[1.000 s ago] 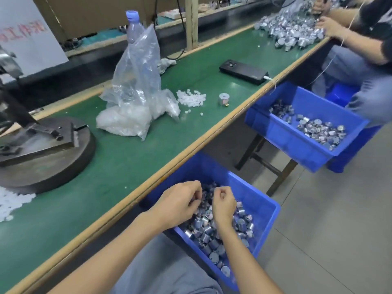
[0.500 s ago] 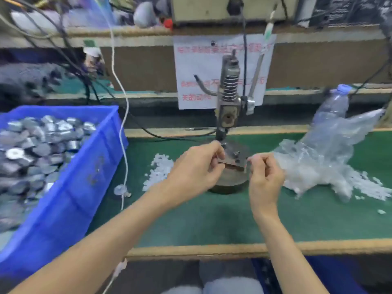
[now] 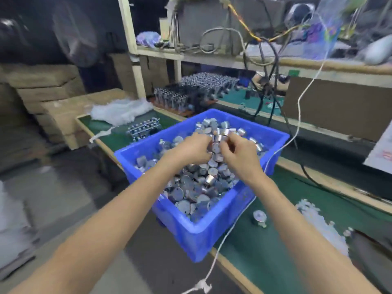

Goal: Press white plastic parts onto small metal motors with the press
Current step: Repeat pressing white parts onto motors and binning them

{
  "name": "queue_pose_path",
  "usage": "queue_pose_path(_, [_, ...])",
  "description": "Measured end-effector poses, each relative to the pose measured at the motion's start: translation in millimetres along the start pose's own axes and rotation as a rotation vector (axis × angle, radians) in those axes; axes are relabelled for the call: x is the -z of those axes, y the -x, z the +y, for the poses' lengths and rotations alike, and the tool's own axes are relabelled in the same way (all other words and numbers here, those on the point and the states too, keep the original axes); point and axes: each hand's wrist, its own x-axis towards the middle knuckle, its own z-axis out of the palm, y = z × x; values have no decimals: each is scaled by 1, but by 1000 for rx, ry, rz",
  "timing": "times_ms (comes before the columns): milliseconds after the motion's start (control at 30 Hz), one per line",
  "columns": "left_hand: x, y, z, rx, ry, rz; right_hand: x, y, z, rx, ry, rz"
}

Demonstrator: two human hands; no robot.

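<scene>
Green-matted workbench (image 3: 273, 247) beneath a shelf of tangled dark cables (image 3: 269, 66) carries a blue plastic bin (image 3: 201, 236) heaped with small silver metal motors (image 3: 197, 187). Over the heap the person's left hand (image 3: 188, 151) and right hand (image 3: 239, 155) meet, the fingers of both curled around a few of these motors held between them, though blur hides the exact hold. A pile of small white plastic parts (image 3: 318, 221) lies on the mat right of the bin, with a lone motor (image 3: 259, 217) between pile and bin.

Silver motors (image 3: 203, 183) heaped in bin (image 3: 203, 236)
</scene>
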Motion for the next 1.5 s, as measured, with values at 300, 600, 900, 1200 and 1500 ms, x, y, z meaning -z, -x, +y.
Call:
queue_pose_path(300, [-51,-35,-5,-40,-182,-475,-27,-23,19,-322,477,-653])
queue_pose_path(600, [-61,-30,-17,-156,-130,-435,-22,-22,20,-366,404,-642])
queue_pose_path(900, [-7,-7,1,-255,321,111,13,-11,11,-350,-158,-206])
queue_pose_path(1200, [-8,28,122,-237,56,69,113,63,34,-479,-560,-124])
queue_pose_path(1500, [-148,45,167,-258,124,-263,155,216,84,-725,-360,306])
